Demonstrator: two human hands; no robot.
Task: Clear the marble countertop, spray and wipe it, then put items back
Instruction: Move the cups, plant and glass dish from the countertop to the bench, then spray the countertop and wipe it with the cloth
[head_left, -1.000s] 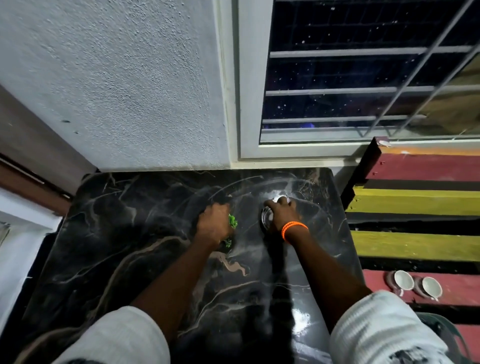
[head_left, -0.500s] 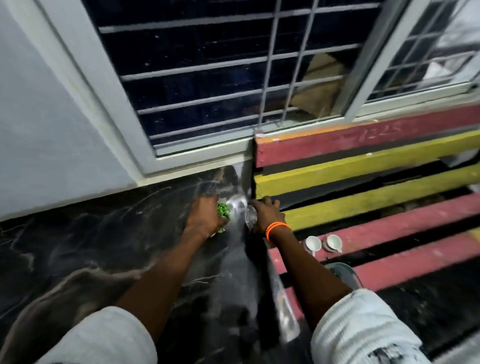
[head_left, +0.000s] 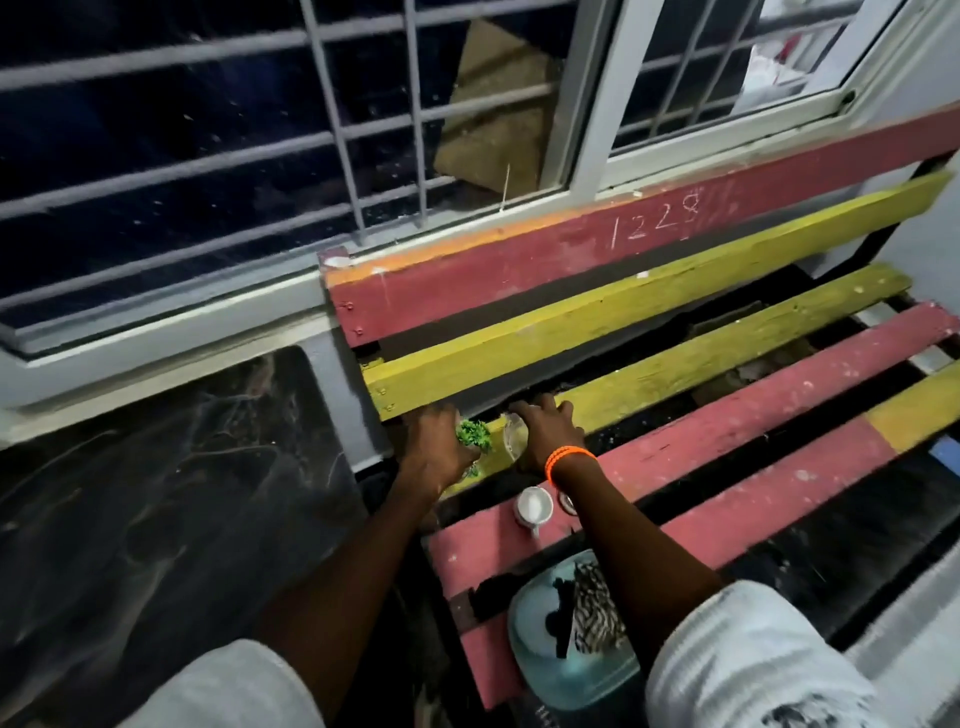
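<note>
Holding two small things over the painted wooden bench (head_left: 675, 291), I have both arms stretched out in front of me. My left hand (head_left: 435, 451) is curled round a little green leafy plant (head_left: 474, 435); I cannot see if it has a pot, because my fingers hide the bottom. My right hand (head_left: 545, 434) is wrapped over a small clear glass thing (head_left: 511, 441), and I cannot tell just what it is. An orange bead band (head_left: 566, 460) sits on that wrist. Both hands are down at a yellow slat (head_left: 727, 358) of the bench, close to each other.

The black marble countertop (head_left: 171, 493) with pale veins is to my left, beside the end of the bench.

On a red slat (head_left: 779, 415) near my right arm stands a small white cup (head_left: 532, 508) with its handle toward me. Another small round thing just beside it is mostly hidden by my wrist. Lower down, a blue see-through plastic bottle (head_left: 540, 649) sits by my right sleeve. Behind the bench is a window with grey metal bars (head_left: 337, 135).
</note>
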